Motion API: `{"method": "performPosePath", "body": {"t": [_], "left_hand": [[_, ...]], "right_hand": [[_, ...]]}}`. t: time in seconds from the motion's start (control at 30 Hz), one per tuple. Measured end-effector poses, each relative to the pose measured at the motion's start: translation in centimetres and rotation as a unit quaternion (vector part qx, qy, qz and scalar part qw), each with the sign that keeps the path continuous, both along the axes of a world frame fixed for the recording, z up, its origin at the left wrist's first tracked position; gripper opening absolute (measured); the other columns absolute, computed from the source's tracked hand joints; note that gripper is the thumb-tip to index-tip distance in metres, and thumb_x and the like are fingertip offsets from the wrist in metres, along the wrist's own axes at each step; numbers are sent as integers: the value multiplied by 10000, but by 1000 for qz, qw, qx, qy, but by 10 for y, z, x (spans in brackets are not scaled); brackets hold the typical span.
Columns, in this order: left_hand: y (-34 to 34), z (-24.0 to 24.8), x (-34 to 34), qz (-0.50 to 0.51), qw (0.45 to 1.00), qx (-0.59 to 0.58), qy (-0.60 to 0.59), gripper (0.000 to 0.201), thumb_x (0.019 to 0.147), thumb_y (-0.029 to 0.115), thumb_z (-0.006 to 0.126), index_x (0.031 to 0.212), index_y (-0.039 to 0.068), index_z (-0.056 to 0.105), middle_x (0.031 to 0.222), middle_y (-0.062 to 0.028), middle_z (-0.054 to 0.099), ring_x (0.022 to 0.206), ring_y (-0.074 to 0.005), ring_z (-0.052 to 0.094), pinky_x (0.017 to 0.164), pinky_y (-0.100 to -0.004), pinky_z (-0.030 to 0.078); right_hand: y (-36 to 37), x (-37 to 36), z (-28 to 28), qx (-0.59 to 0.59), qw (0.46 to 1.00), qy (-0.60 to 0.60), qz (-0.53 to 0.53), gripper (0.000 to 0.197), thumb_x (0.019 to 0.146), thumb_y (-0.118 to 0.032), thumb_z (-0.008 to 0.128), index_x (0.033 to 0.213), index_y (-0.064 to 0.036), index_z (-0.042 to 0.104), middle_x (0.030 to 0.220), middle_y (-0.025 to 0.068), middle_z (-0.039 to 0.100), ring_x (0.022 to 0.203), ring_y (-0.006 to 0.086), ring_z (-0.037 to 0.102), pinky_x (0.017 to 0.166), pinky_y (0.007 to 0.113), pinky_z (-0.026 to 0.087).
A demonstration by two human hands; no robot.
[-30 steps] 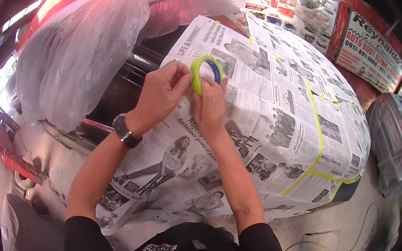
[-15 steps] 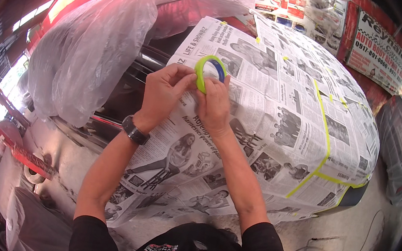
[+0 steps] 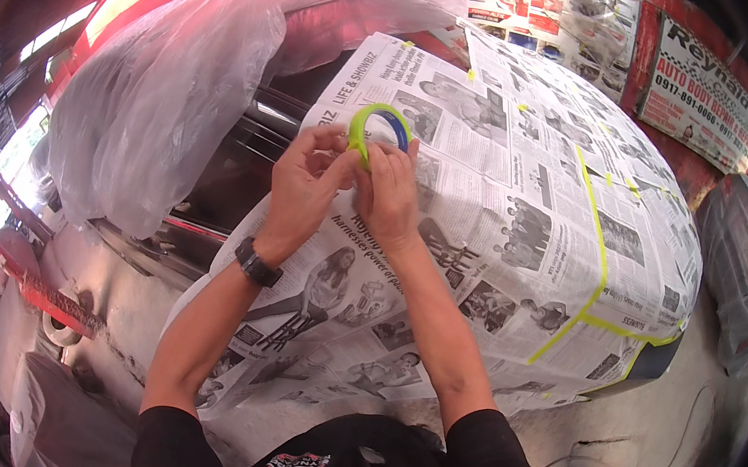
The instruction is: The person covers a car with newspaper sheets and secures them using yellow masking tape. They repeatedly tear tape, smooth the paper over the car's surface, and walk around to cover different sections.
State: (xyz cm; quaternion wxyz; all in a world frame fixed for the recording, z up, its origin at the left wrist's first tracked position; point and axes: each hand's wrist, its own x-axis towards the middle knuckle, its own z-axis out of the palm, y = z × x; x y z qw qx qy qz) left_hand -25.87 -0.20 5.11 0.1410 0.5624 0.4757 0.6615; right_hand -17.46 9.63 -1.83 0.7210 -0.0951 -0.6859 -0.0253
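Observation:
A roll of yellow-green masking tape [image 3: 357,130] with a blue inner core stands on edge between my hands, above newspaper sheets [image 3: 481,181] that cover a dark car body. My right hand [image 3: 388,189] grips the roll from below, fingers wrapped at its lower side. My left hand [image 3: 305,175], with a black watch on its wrist, is closed in a pinch by the roll's left edge, thumb and fingertips at the tape. Whether a loose tape end lies in that pinch is too small to see. Strips of the same tape [image 3: 601,223] join the sheets on the right.
Clear plastic sheeting [image 3: 170,81] drapes the car at the left, beside a dark uncovered panel [image 3: 225,161]. A plastic-wrapped car part [image 3: 739,266] stands at the right. Red metal bars [image 3: 53,294] run along the left, and a thin cable [image 3: 676,452] lies on the floor.
Both hands and the tape roll have shifted slightly left. My left fingers have moved apart from their earlier tight bunch, and the thumb now sits lower on the roll.

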Motion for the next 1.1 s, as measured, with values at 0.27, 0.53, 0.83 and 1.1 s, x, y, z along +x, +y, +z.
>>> {"method": "performPosePath", "body": {"t": [0.27,0.53,0.83,1.1], "left_hand": [[29,-21,-18,25,998,30,-40,92,947,100,627,921,11,618,837,-23,666,741,-49,605,640,-206,490],[41,-18,-16,155,983,60,74,104,932,81,624,924,-19,600,838,-65,665,743,-93,625,663,-254,502],[46,-33,-18,191,974,76,95,72,919,72,625,908,2,615,847,-61,612,686,-123,612,630,-258,492],[43,-19,-11,174,981,53,69,71,918,78,637,908,9,622,823,-34,592,654,-88,584,581,-243,487]], "right_hand": [[-10,3,-1,29,996,3,-87,346,774,-131,750,1083,-14,645,806,68,601,897,246,635,1127,624,215],[-13,8,-6,102,988,-8,-113,297,745,-133,753,1028,-89,673,729,4,535,856,190,630,1136,628,192],[-81,71,-23,-3,924,-329,-197,580,764,-70,606,1342,-56,568,692,13,443,575,144,519,691,304,501],[-88,60,-3,-112,864,-361,-333,581,792,-136,585,1356,-5,536,650,7,499,420,102,517,406,261,412]]}}
